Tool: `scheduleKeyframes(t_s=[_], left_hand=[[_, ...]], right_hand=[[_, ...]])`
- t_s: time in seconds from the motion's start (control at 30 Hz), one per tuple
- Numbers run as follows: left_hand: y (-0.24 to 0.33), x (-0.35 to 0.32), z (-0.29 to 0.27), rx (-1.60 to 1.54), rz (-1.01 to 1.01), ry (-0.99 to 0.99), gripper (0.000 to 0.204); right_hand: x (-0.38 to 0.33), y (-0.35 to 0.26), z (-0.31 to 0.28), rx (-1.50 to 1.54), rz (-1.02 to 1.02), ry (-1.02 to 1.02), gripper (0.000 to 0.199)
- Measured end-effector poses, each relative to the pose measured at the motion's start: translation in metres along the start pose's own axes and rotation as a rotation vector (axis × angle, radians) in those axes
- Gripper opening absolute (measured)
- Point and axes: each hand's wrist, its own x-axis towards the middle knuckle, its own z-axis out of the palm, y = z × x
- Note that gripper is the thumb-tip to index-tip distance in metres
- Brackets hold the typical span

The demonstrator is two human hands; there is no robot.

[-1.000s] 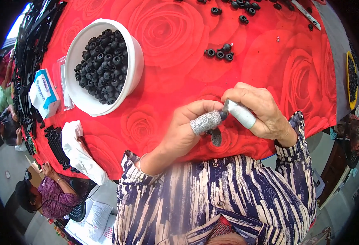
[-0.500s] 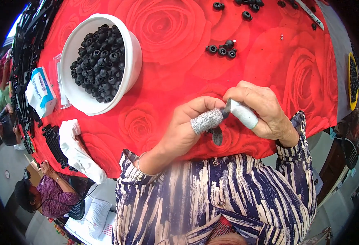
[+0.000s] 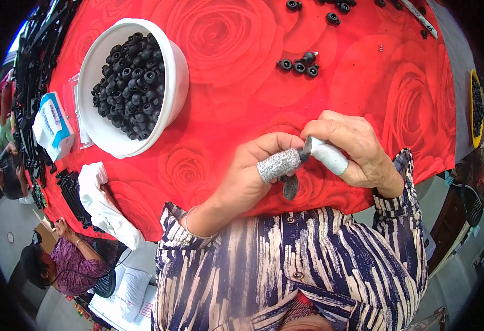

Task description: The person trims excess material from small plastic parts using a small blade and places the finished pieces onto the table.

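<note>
Over the near part of the red cloth, my left hand [image 3: 247, 168] pinches a small black part [image 3: 304, 156], mostly hidden by the fingers. A speckled grey cover wraps the left thumb, and a dark grey cover shows on a finger beneath it. Meeting it from the right, my right hand [image 3: 358, 151] is closed on a thin grey blade-like piece [image 3: 307, 144], its edge against the black part. The right thumb has a pale cover. Beyond the hands lies a group of similar black round parts [image 3: 299, 67], each with a hollow end.
A white bowl [image 3: 178, 83] full of black parts stands at the left. Near it are a blue-and-white tissue pack [image 3: 54, 127] and a white cloth [image 3: 96, 201]. More black parts [image 3: 333, 19] lie at the far side. A person [image 3: 74, 259] sits at the lower left.
Both hands stay pressed together almost in place. The covered finger under my left thumb has shifted slightly left and up.
</note>
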Motion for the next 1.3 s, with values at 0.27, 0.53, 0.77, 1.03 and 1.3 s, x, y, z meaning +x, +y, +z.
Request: scheduleKeyframes(t_s=[0.27, 0.53, 0.77, 1.03, 1.3], left_hand=[[-0.006, -0.004, 0.007, -0.162, -0.028, 0.033, 0.024], [0.010, 0.003, -0.001, -0.299, 0.038, 0.023, 0.022], [-0.009, 0.003, 0.006, -0.265, -0.030, 0.068, 0.019], [-0.008, 0.004, 0.003, -0.173, -0.160, -0.001, 0.021], [0.009, -0.012, 0.013, 0.156, 0.141, 0.065, 0.021]], right_hand=[[0.002, 0.004, -0.004, -0.037, -0.081, -0.086, 0.020], [-0.003, 0.002, 0.002, 0.053, -0.081, 0.013, 0.027], [0.005, -0.002, 0.016, -0.072, -0.187, 0.173, 0.033], [-0.005, -0.002, 0.016, -0.242, -0.328, 0.202, 0.028], [0.001, -0.005, 0.012, -0.205, -0.324, 0.204, 0.019]])
